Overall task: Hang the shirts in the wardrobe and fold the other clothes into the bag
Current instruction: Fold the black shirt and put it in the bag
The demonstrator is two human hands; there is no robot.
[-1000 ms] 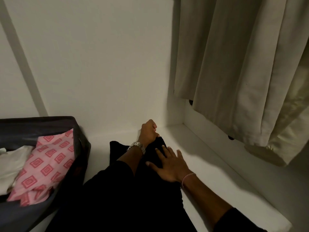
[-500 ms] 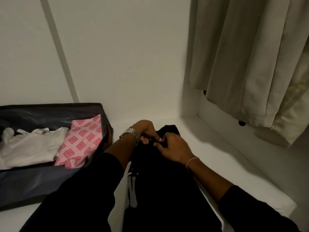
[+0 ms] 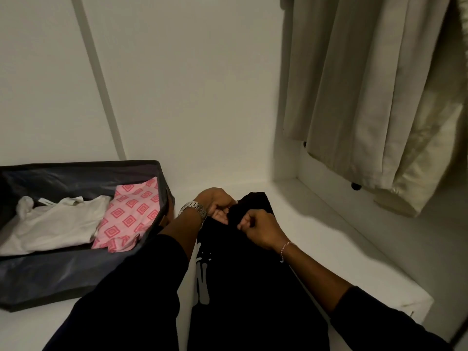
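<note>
Now both hands (image 3: pixel 260 230) grip black garment (image 3: pixel 253 287).

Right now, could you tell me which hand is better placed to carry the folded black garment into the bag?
Probably left: the left hand grips the black garment on the side nearest the bag; the right hand would cross over.

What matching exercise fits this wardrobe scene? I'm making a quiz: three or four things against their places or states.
Things:
1. white garment
2. pink patterned cloth
3. black garment
4. beige shirts

States:
A. hanging at upper right
B. gripped by both hands on the white shelf
C. in the bag, left part
D. in the bag, right part

Pairs: 1-C, 2-D, 3-B, 4-A
</note>
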